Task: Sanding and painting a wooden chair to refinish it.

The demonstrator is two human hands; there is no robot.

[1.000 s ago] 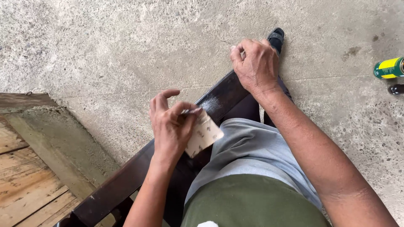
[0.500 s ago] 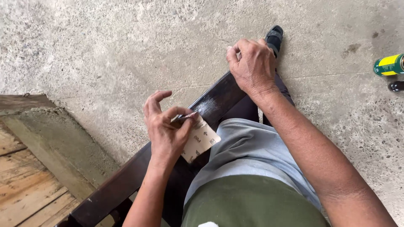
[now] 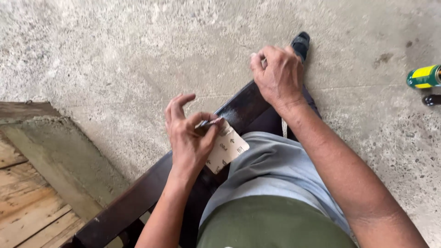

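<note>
A long dark-stained wooden bar (image 3: pixel 133 202) runs from lower left up to the middle of the view, across my lap. My left hand (image 3: pixel 190 138) pinches a folded sheet of tan sandpaper (image 3: pixel 227 147) between thumb and fingers, its edge resting on the top of the bar. My right hand (image 3: pixel 278 76) grips the far end of the bar, fingers curled over it. A pale dusty patch (image 3: pixel 239 108) shows on the wood between the two hands. My leg in grey shorts lies beside the bar.
The floor is rough grey concrete (image 3: pixel 115 55). A green and yellow can (image 3: pixel 425 76) lies at the right edge, with a small dark object (image 3: pixel 432 99) just below it. A black shoe (image 3: pixel 301 43) points away. Worn wooden planks (image 3: pixel 27 202) sit at lower left.
My left hand with the sandpaper has slid slightly down along the bar and back, its fingers shifting. My right hand has kept its hold on the far end.
</note>
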